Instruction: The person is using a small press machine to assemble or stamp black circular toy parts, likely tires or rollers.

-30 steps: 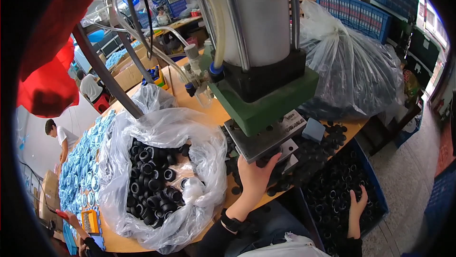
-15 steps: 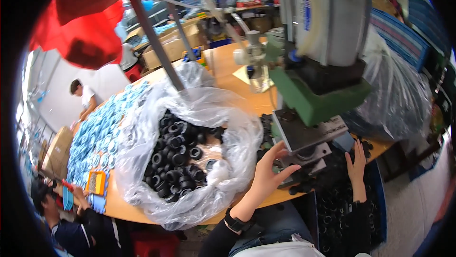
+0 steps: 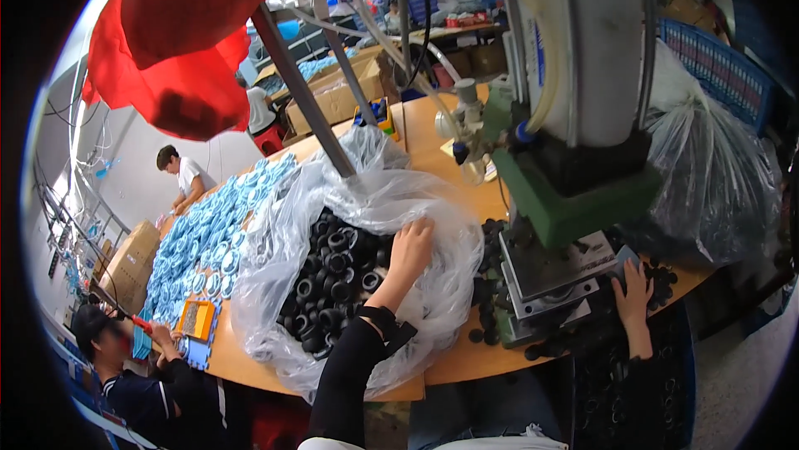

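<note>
My left hand (image 3: 410, 254) is over the right side of a clear plastic bag (image 3: 454, 221) lying opened on the table. Its fingers curl downward, and whatever they hold is hidden beneath them. Beside it in the bag lie many black ring-shaped parts (image 3: 333, 263). My right hand (image 3: 632, 296) rests at the right of a bench press (image 3: 574, 192), by a small grey-blue block (image 3: 617, 262). Its fingers are stretched and slightly apart, with nothing seen in them. The press has a green head above a metal fixture (image 3: 558, 283); the inside of the fixture is mostly hidden.
Black pieces (image 3: 662, 283) lie around the press base. A blue crate (image 3: 678, 383) of black rings stands below at right. Light-blue parts (image 3: 196, 238) cover the table's left, near an orange box (image 3: 196, 319). A slanted metal post (image 3: 304, 88) rises behind the bag. Two people work at left.
My left hand has left the front of the press fixture and moved left into the bag. My right hand stays by the press. The view has shifted, so the scene sits further right.
</note>
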`<state>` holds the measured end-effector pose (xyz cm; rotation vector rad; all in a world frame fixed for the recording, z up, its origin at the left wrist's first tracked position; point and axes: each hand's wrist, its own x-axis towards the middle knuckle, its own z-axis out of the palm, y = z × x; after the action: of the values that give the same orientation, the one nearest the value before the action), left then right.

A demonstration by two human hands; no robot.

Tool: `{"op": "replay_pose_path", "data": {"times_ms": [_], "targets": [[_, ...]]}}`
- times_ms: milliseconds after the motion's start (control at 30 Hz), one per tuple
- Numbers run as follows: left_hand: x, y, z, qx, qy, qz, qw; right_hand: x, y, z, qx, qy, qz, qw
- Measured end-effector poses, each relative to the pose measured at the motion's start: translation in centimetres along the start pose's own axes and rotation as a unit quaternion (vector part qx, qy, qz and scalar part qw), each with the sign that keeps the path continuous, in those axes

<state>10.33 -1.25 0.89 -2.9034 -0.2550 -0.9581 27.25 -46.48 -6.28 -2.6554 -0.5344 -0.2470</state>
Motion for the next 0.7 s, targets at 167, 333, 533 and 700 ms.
{"op": "replay_pose_path", "data": {"times_ms": [167, 333, 533, 700], "targets": [[2.0, -1.3, 1.0, 0.091, -0.014, -0.036, 0.995, -4.4, -1.5, -3.1, 0.076, 0.077, 0.005, 0.994], [2.1, -4.2, 1.8, 0.072, -0.062, -0.007, 0.995, -5.9, -7.0, -7.4, 0.316, 0.146, -0.071, 0.935], [0.9, -2.7, -1.4, -0.076, -0.067, -0.087, 0.991, -5.6, -13.2, -8.6, 0.490, 0.078, -0.108, 0.861], [-1.5, 0.5, -7.1, -0.514, -0.024, -0.302, 0.803, -2.9, -16.0, -9.5, 0.517, -0.001, -0.146, 0.844]]}}
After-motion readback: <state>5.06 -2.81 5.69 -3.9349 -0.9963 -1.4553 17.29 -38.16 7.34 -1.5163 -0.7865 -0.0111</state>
